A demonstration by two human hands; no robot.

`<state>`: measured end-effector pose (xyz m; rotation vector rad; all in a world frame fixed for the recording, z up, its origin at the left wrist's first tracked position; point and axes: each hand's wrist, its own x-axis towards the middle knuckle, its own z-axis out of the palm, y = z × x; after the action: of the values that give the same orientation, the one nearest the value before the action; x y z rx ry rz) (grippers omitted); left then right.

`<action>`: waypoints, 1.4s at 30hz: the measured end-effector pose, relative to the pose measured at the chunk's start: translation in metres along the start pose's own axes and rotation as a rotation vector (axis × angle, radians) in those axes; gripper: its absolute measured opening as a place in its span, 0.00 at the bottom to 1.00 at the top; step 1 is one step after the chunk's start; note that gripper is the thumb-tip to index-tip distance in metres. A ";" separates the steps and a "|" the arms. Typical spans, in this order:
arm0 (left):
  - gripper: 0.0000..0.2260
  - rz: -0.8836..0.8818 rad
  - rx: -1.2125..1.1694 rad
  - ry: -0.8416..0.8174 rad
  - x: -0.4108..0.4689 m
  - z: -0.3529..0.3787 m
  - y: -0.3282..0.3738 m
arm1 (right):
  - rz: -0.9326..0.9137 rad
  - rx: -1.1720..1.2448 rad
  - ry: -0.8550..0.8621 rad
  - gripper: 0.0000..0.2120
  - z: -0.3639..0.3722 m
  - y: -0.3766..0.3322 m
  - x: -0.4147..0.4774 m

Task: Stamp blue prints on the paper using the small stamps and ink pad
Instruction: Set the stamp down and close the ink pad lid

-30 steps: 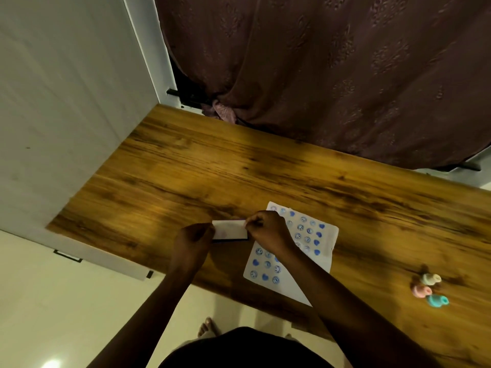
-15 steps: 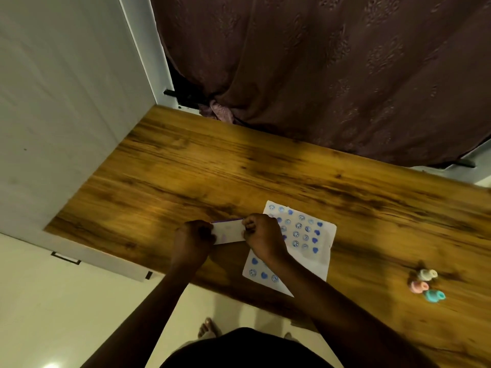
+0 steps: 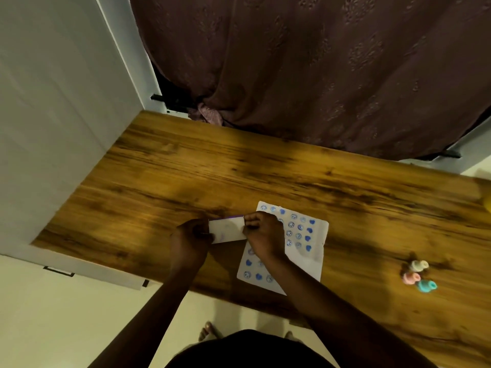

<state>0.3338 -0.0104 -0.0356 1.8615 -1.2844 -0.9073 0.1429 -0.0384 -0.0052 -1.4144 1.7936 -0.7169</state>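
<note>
A white paper (image 3: 314,251) covered with several blue prints lies on the wooden table (image 3: 212,166), near its front edge. Just left of the paper, my left hand (image 3: 190,239) and my right hand (image 3: 261,236) both grip a small white ink pad case (image 3: 228,231), one hand at each end. A thin purple-blue edge shows along the case's top. Three small stamps lie together at the right: a cream stamp (image 3: 419,265), a pink stamp (image 3: 410,278) and a teal stamp (image 3: 426,286).
A dark maroon curtain (image 3: 305,70) hangs behind the table. A white wall panel (image 3: 53,102) borders the table's left side. My feet (image 3: 210,332) show on the pale floor below the front edge. A yellow object (image 3: 487,204) peeks in at the far right.
Both hands stay on the ink pad case at the same spot; the case's top edge has tipped slightly, showing a purple-blue strip. The camera has shifted a little.
</note>
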 end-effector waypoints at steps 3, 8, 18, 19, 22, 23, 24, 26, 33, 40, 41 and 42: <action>0.14 0.048 -0.013 -0.028 0.004 0.015 0.024 | -0.024 0.014 0.105 0.11 -0.023 0.005 0.002; 0.14 0.092 -0.028 -0.082 0.012 0.061 0.072 | 0.025 0.067 0.246 0.10 -0.075 0.029 0.007; 0.15 0.211 0.081 -0.298 -0.009 0.189 0.152 | 0.250 0.112 0.473 0.13 -0.178 0.111 0.003; 0.15 0.216 0.094 -0.338 -0.011 0.200 0.158 | 0.270 0.098 0.472 0.14 -0.187 0.118 0.002; 0.15 0.255 0.113 -0.373 -0.021 0.230 0.172 | 0.343 0.075 0.458 0.15 -0.212 0.139 0.004; 0.14 0.265 0.119 -0.371 -0.025 0.237 0.177 | 0.373 0.069 0.453 0.16 -0.218 0.144 0.006; 0.14 0.267 0.120 -0.375 -0.028 0.245 0.180 | 0.400 0.063 0.450 0.16 -0.223 0.150 0.007; 0.14 0.270 0.120 -0.385 -0.032 0.257 0.186 | 0.432 0.062 0.445 0.17 -0.231 0.158 0.010; 0.09 0.294 0.175 -0.382 -0.032 0.277 0.193 | 0.445 0.064 0.427 0.15 -0.239 0.177 0.019; 0.08 0.305 0.204 -0.386 -0.030 0.281 0.190 | 0.403 0.048 0.402 0.14 -0.239 0.182 0.019; 0.09 0.305 0.200 -0.383 -0.030 0.282 0.190 | 0.393 0.051 0.410 0.13 -0.238 0.182 0.019; 0.10 0.301 0.201 -0.386 -0.031 0.282 0.191 | 0.389 0.044 0.414 0.13 -0.238 0.181 0.018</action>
<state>-0.0008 -0.0753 -0.0161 1.6212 -1.8938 -1.0330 -0.1556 -0.0155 -0.0141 -0.8855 2.2693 -0.8737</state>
